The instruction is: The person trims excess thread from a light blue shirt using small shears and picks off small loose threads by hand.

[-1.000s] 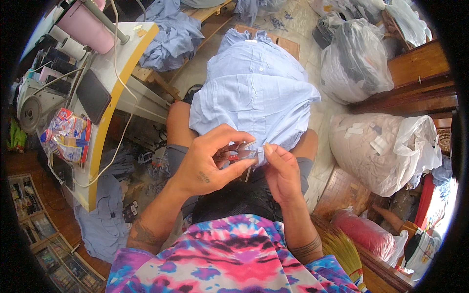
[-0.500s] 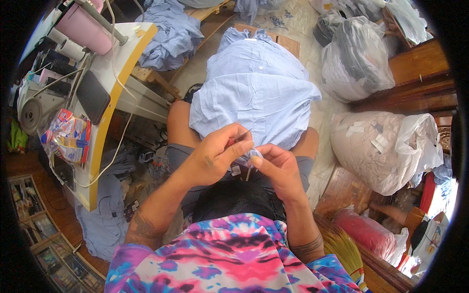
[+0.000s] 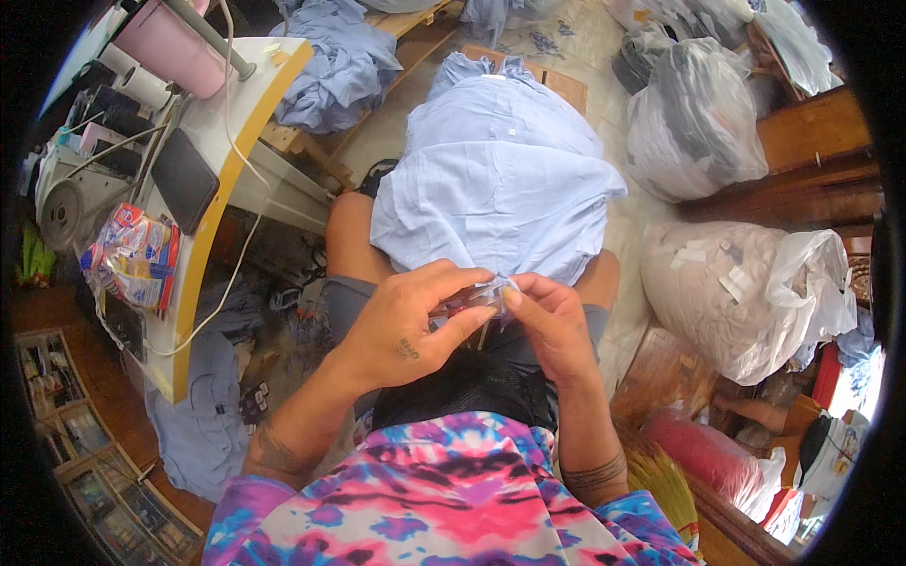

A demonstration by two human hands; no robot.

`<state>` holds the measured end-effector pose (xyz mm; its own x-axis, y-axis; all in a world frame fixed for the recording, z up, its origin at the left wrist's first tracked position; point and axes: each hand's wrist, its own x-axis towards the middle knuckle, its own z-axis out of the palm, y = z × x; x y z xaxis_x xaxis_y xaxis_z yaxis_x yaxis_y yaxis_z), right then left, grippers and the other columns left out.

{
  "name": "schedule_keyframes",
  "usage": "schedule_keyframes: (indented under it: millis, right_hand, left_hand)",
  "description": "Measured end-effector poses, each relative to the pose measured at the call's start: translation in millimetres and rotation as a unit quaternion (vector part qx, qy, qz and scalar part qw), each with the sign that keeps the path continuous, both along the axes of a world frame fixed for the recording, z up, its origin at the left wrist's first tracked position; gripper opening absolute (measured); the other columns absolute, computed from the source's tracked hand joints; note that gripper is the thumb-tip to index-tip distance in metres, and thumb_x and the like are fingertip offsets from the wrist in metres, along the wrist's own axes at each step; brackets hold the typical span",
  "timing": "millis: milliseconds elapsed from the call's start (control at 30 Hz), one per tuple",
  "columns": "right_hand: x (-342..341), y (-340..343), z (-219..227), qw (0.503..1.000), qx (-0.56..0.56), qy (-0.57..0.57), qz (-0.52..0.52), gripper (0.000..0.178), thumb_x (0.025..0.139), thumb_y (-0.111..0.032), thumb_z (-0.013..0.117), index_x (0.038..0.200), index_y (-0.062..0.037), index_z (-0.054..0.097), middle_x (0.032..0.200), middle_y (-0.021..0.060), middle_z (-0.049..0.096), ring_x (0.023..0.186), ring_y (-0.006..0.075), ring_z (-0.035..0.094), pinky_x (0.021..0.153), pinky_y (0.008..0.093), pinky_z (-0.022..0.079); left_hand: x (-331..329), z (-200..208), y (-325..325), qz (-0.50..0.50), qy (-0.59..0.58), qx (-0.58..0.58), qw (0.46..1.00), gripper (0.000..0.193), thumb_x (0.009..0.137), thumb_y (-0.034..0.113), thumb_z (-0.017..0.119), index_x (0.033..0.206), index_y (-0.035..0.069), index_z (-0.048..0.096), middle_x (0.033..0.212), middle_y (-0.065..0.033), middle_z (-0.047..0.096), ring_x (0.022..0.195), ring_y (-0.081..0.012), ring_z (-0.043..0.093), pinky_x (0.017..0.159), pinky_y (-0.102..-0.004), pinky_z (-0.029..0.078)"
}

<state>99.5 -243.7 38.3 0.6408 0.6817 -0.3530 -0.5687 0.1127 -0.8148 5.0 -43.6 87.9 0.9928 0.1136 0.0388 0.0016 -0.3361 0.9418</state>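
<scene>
A light-blue button-up shirt [image 3: 500, 198] is spread over my lap and reaches forward past my knees. My left hand [image 3: 406, 325] is curled at the shirt's near edge. A small red object [image 3: 456, 307] lies within its fingers, mostly hidden, so its kind is unclear. Thumb and forefinger of that hand reach to a bunched bit of blue cloth. On the other side of this cloth, my right hand [image 3: 552, 321] pinches it between thumb and fingers. Both sets of fingertips nearly meet just above my lap.
At left stands a yellow-edged white table [image 3: 269, 90] with a phone [image 3: 184, 179], a pink tumbler [image 3: 175, 47] and a snack packet [image 3: 137, 255]. Blue garments [image 3: 330, 66] pile up beyond it. Full plastic bags [image 3: 703, 123] and a broom [image 3: 665, 481] are at right.
My left hand has turned slightly, and its thumb and forefinger have spread farther apart. The right hand has shifted slightly right and up, still pinching the cloth.
</scene>
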Motion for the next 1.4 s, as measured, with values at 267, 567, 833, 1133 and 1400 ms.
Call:
schedule_keyframes:
  millis: [267, 567, 833, 1133, 1400]
  right_hand:
    - [1, 0, 4, 1.0, -0.002, -0.014, 0.008, 0.026, 0.101, -0.017, 0.073, 0.116, 0.0039, 0.071, 0.103, 0.0057, 0.075, 0.093, 0.0087, 0.067, 0.086, 0.0241, 0.053]
    - [-1, -1, 8, 0.998, -0.025, -0.052, 0.024, 0.026, 0.1, -0.015, 0.074, 0.118, 0.0034, 0.073, 0.101, 0.0047, 0.075, 0.09, 0.0075, 0.066, 0.082, 0.0237, 0.052]
    - [4, -3, 13, 0.991, -0.066, -0.099, 0.065, 0.025, 0.102, -0.015, 0.071, 0.118, 0.0045, 0.073, 0.099, 0.003, 0.074, 0.088, 0.0071, 0.065, 0.078, 0.0227, 0.051]
    - [11, -2, 14, 0.985, -0.077, -0.107, 0.106, 0.026, 0.102, -0.016, 0.07, 0.118, 0.0049, 0.073, 0.098, 0.0022, 0.074, 0.089, 0.0065, 0.064, 0.079, 0.0224, 0.051]
    - [13, -1, 14, 0.987, -0.067, -0.096, 0.111, 0.028, 0.102, -0.018, 0.07, 0.119, 0.0053, 0.073, 0.1, 0.003, 0.074, 0.088, 0.0067, 0.064, 0.078, 0.0228, 0.051]
  left_hand:
    - [3, 2, 7, -0.003, 0.001, 0.007, 1.0, 0.027, 0.09, 0.01, 0.077, 0.113, -0.003, 0.073, 0.09, -0.0116, 0.07, 0.076, -0.0169, 0.064, 0.069, -0.0296, 0.05]
    - [2, 2, 11, -0.011, -0.009, 0.034, 0.999, 0.026, 0.089, 0.01, 0.078, 0.112, 0.0, 0.074, 0.089, -0.0113, 0.07, 0.072, -0.0182, 0.064, 0.065, -0.0295, 0.049]
    - [4, -1, 19, -0.034, -0.006, 0.055, 0.998, 0.024, 0.089, 0.011, 0.079, 0.11, 0.0, 0.076, 0.087, -0.0108, 0.071, 0.072, -0.0191, 0.065, 0.063, -0.0301, 0.048]
    - [6, -10, 19, -0.031, 0.03, -0.011, 0.999, 0.023, 0.09, 0.01, 0.078, 0.111, 0.0, 0.078, 0.09, -0.011, 0.075, 0.076, -0.0192, 0.067, 0.066, -0.0309, 0.049]
    - [6, -20, 19, -0.036, 0.006, -0.026, 0.999, 0.022, 0.09, 0.009, 0.078, 0.111, 0.0, 0.079, 0.089, -0.0118, 0.075, 0.076, -0.0194, 0.068, 0.066, -0.031, 0.05]
